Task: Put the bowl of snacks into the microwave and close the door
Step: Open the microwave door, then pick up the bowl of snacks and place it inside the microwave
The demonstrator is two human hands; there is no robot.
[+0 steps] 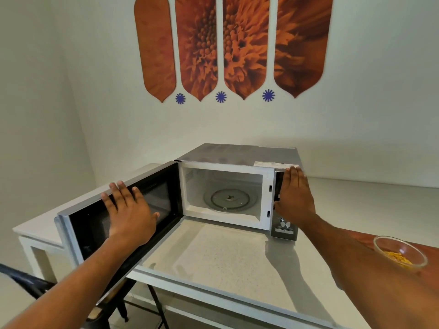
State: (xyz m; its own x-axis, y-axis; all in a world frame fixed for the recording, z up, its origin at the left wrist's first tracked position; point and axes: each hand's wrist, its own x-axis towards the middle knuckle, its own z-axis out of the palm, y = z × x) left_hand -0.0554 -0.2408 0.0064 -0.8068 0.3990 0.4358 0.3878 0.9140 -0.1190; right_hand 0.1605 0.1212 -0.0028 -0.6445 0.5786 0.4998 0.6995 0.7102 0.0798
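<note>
A silver microwave [237, 154] stands on the white counter [213, 252] against the wall. Its door [95, 224] is swung wide to the left, and the white cavity shows a bare glass turntable [229, 199]. My left hand [129, 213] lies flat on the inner face of the door, fingers spread, gripping nothing. My right hand [294, 198] presses flat against the control panel [285, 227] on the microwave's right side. A clear glass bowl [401, 254] holding yellow snacks sits at the far right on a reddish wooden surface, partly behind my right forearm.
The counter's front edge runs diagonally across the lower frame. A lower white shelf [35, 230] steps down at the left. Dark chair or stool legs [142, 305] stand under the counter. Orange flower panels [232, 46] hang on the wall above.
</note>
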